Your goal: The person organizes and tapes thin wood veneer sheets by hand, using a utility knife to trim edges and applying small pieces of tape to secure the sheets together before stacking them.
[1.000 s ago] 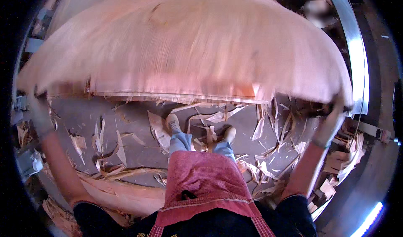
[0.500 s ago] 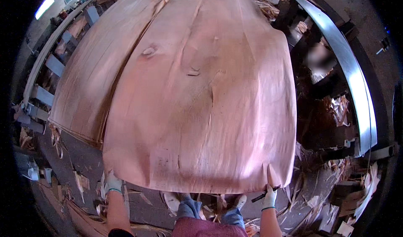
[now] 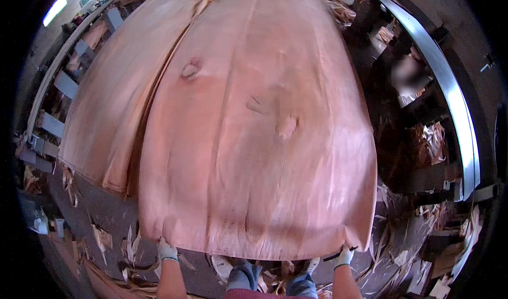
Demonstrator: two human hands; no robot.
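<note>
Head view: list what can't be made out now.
In the head view:
Left hand and right hand: fingers mostly hidden by the wood sheet.
Wood sheet: far end cut off by top edge.
Shoes: partly hidden by the wood sheet.
Dark thing by the right hand: too small.
Pale patch at right: blurred.

Floor: grey, wood scraps are scattered | Wall: dull grey, upper left, bright oblong light there | Right side: long shiny metal beam

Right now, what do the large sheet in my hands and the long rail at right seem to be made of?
Large sheet: probably wood veneer, apparently uncoated; knot-like marks and grain show.
Long rail: likely smooth metal, judging by its bright silvery shine, though paint is possible.
</note>
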